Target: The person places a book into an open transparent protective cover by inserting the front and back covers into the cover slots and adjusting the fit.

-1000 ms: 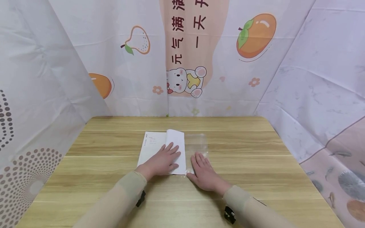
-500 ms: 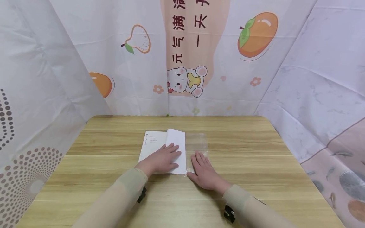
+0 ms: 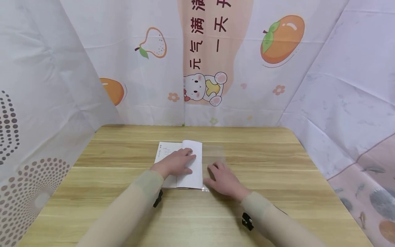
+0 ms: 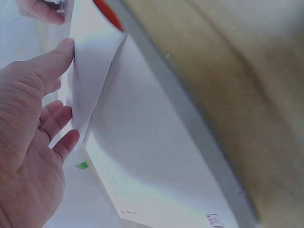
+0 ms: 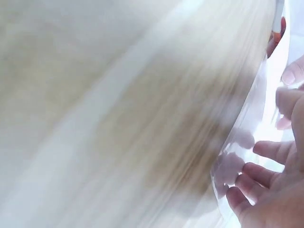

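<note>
A book [image 3: 166, 148] lies open, with a white leaf [image 3: 195, 171] folded over its right side. My left hand [image 3: 176, 162] is over that leaf with its fingers spread; in the left wrist view its fingertips are at the edge of the leaf [image 4: 92, 61]. From the book's right edge a clear plastic cover [image 3: 214, 151] reaches out across the table. My right hand [image 3: 226, 179] is over the cover with its fingers loosely bent. Its fingertips [image 5: 237, 197] are close to the film [image 5: 232, 159] in the right wrist view; whether they touch it, I cannot tell.
The wooden table [image 3: 123, 212] extends around the book on all sides. A printed curtain [image 3: 240, 89] hangs behind the table's back edge, and more cloth hangs along the left and right sides.
My left hand has slid up the leaf and its fingers have lifted a little. The right hand's fingers have gone from lying flat on the cover to bent.
</note>
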`<action>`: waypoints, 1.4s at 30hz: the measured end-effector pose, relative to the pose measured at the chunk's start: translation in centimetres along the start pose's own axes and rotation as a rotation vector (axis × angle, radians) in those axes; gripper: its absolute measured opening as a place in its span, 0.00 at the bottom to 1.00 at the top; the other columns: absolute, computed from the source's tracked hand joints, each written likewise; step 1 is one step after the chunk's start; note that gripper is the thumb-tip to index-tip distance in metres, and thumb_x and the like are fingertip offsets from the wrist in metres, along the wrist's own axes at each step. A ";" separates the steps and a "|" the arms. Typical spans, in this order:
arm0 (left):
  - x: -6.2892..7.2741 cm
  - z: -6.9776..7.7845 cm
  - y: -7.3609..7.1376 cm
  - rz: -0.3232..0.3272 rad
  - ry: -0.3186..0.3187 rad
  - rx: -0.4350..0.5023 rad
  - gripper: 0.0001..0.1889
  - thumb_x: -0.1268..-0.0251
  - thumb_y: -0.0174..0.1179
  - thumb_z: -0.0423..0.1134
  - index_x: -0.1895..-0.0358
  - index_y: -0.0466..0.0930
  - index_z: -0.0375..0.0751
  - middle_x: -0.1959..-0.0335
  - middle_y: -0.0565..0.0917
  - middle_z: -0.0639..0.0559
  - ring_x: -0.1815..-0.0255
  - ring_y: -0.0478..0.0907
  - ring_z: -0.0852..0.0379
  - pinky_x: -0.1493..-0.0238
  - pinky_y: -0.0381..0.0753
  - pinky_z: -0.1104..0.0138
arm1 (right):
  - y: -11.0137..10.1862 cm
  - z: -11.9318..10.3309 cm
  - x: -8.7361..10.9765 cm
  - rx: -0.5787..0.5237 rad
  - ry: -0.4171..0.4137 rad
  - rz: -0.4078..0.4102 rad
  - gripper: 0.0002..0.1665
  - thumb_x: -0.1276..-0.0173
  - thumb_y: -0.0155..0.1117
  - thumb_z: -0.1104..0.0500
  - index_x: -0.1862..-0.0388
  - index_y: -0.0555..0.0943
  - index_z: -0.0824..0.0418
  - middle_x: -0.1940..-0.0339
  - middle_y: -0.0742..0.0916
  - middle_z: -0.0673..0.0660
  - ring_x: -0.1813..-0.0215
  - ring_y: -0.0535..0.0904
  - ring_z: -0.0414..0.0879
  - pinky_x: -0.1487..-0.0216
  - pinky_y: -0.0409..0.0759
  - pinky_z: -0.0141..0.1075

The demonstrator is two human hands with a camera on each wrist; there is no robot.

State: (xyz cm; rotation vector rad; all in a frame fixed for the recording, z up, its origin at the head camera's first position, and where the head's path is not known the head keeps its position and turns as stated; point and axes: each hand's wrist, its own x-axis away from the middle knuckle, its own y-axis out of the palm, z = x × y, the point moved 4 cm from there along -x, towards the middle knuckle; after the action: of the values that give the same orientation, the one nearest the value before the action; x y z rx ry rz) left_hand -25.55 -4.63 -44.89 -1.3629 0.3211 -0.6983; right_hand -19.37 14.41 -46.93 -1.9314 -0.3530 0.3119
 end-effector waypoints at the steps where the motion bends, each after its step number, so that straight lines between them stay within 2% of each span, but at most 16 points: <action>1: -0.2 -0.1 0.0 -0.007 -0.008 -0.009 0.36 0.30 0.65 0.53 0.22 0.66 0.47 0.20 0.60 0.44 0.20 0.58 0.44 0.23 0.61 0.53 | 0.0 0.1 -0.3 0.011 0.006 0.008 0.35 0.28 0.66 0.45 0.33 0.76 0.68 0.39 0.77 0.66 0.37 0.73 0.62 0.36 0.74 0.59; 5: -0.9 -0.5 0.3 -0.028 -0.028 -0.028 0.39 0.33 0.66 0.57 0.21 0.64 0.53 0.17 0.56 0.47 0.21 0.56 0.44 0.24 0.62 0.54 | 0.1 0.4 -1.2 0.070 0.042 0.018 0.36 0.29 0.67 0.45 0.32 0.75 0.68 0.42 0.77 0.66 0.40 0.72 0.61 0.38 0.74 0.58; 9: -1.5 -0.8 0.4 -0.031 -0.048 -0.051 0.43 0.37 0.68 0.61 0.20 0.62 0.58 0.17 0.55 0.51 0.21 0.54 0.46 0.22 0.56 0.50 | -0.1 0.5 -2.0 0.080 0.077 -0.001 0.37 0.29 0.67 0.44 0.31 0.74 0.68 0.43 0.77 0.66 0.41 0.72 0.62 0.39 0.74 0.57; 13: -1.9 -1.1 0.2 -0.046 -0.089 -0.019 0.50 0.43 0.71 0.64 0.18 0.57 0.60 0.15 0.47 0.52 0.16 0.40 0.41 0.20 0.43 0.43 | -0.1 0.8 -2.7 0.081 0.098 -0.026 0.38 0.29 0.67 0.43 0.31 0.74 0.67 0.46 0.76 0.64 0.45 0.70 0.59 0.40 0.73 0.55; 16: -2.0 -1.4 0.1 -0.073 -0.127 0.026 0.55 0.46 0.73 0.65 0.17 0.52 0.60 0.14 0.39 0.52 0.16 0.30 0.37 0.20 0.37 0.42 | 0.0 1.0 -3.2 0.075 0.111 -0.028 0.40 0.31 0.69 0.41 0.31 0.75 0.66 0.46 0.75 0.63 0.46 0.70 0.58 0.39 0.72 0.55; 18: -2.0 -1.5 0.0 -0.093 -0.152 0.062 0.57 0.48 0.73 0.65 0.16 0.50 0.60 0.14 0.36 0.52 0.16 0.29 0.36 0.19 0.38 0.42 | 0.0 1.2 -3.5 0.065 0.118 -0.027 0.40 0.32 0.70 0.40 0.32 0.76 0.66 0.44 0.75 0.64 0.44 0.70 0.60 0.37 0.71 0.56; 21: -1.9 -1.5 0.0 -0.127 -0.196 0.108 0.58 0.48 0.74 0.65 0.16 0.48 0.62 0.14 0.36 0.56 0.15 0.32 0.38 0.19 0.44 0.43 | 0.0 1.5 -4.2 0.045 0.109 -0.023 0.37 0.34 0.72 0.40 0.39 0.77 0.66 0.40 0.74 0.67 0.38 0.69 0.62 0.33 0.69 0.57; 23: -1.9 -1.4 -0.2 -0.133 -0.218 0.124 0.58 0.49 0.75 0.64 0.17 0.49 0.64 0.14 0.37 0.57 0.15 0.36 0.39 0.20 0.48 0.43 | 0.1 1.6 -4.6 0.034 0.096 -0.028 0.35 0.34 0.72 0.40 0.45 0.75 0.67 0.36 0.73 0.70 0.32 0.67 0.65 0.28 0.65 0.58; 25: -1.9 -1.2 -0.4 -0.135 -0.243 0.132 0.58 0.50 0.76 0.63 0.17 0.49 0.67 0.14 0.37 0.59 0.16 0.40 0.38 0.22 0.53 0.40 | 0.1 1.8 -5.0 0.027 0.089 -0.043 0.37 0.34 0.71 0.39 0.46 0.72 0.69 0.31 0.70 0.73 0.26 0.62 0.68 0.23 0.59 0.58; 29: -1.8 -0.8 -0.8 -0.126 -0.287 0.133 0.60 0.55 0.79 0.63 0.18 0.49 0.71 0.14 0.35 0.59 0.17 0.46 0.34 0.29 0.62 0.34 | 0.5 2.5 -5.8 -0.001 0.106 -0.116 0.51 0.32 0.67 0.36 0.29 0.65 0.74 0.21 0.59 0.78 0.18 0.48 0.70 0.20 0.48 0.60; 32: -1.7 -0.6 -1.1 -0.131 -0.317 0.127 0.62 0.57 0.80 0.63 0.18 0.49 0.72 0.14 0.36 0.57 0.18 0.48 0.32 0.32 0.64 0.33 | 1.0 3.3 -6.1 -0.013 0.109 -0.184 0.58 0.30 0.63 0.34 0.19 0.54 0.71 0.18 0.52 0.76 0.16 0.40 0.68 0.19 0.42 0.60; 37: -1.7 -0.4 -1.3 -0.154 -0.325 0.127 0.61 0.57 0.80 0.63 0.18 0.51 0.70 0.14 0.39 0.53 0.16 0.41 0.35 0.30 0.62 0.32 | 2.0 4.5 -6.4 -0.009 0.086 -0.240 0.60 0.28 0.55 0.29 0.16 0.46 0.65 0.16 0.44 0.71 0.16 0.33 0.64 0.19 0.37 0.58; 42: -1.8 -0.3 -1.1 -0.184 -0.327 0.137 0.60 0.57 0.80 0.63 0.18 0.52 0.71 0.14 0.39 0.53 0.15 0.34 0.38 0.33 0.62 0.29 | 2.4 5.1 -6.5 -0.034 0.082 -0.245 0.59 0.27 0.52 0.28 0.15 0.45 0.63 0.16 0.43 0.69 0.15 0.31 0.62 0.19 0.35 0.59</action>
State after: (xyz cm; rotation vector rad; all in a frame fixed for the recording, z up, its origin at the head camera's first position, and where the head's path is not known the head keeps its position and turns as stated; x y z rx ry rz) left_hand -27.37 -3.78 -44.24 -1.3592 -0.1119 -0.6239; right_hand -27.07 15.35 -50.67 -1.9038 -0.5376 0.0666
